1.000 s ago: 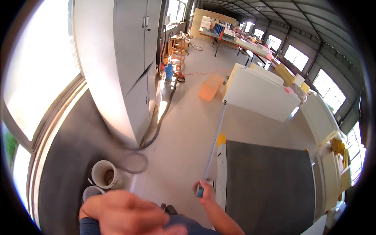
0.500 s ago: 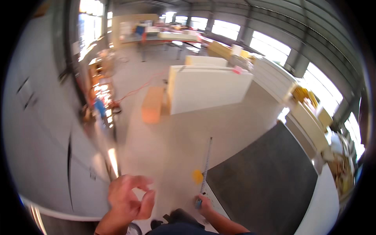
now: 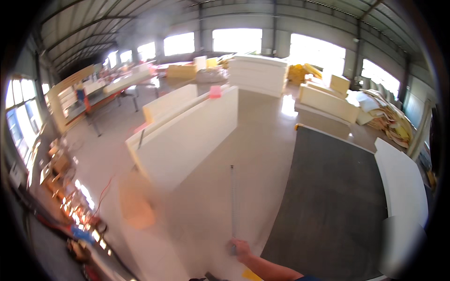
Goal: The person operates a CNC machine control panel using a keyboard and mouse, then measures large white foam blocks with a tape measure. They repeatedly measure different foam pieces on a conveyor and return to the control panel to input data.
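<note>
My right hand (image 3: 242,251) reaches in from the lower edge, its fingers wrapped round the case of a tape measure (image 3: 233,206). The tape's thin blade sticks straight out ahead, over the pale floor, its dark end tip free of any surface. Just to the right of this hand lies a large dark grey panel (image 3: 333,201), and the blade is apart from it. Below the wrist shows a bit of something yellow (image 3: 251,274). My left hand is out of the picture.
White slabs (image 3: 192,136) stand on edge ahead, left of the tape, with a blurred orange block (image 3: 136,206) nearer. White sheets (image 3: 403,182) border the dark panel's right side. Clutter and a red cable (image 3: 104,192) lie at left. Stacked panels (image 3: 258,75) stand farther back.
My view has swung to the right. The left hand, raised with curled fingers before, has left the picture. My right hand still holds the tape measure with its blade out.
</note>
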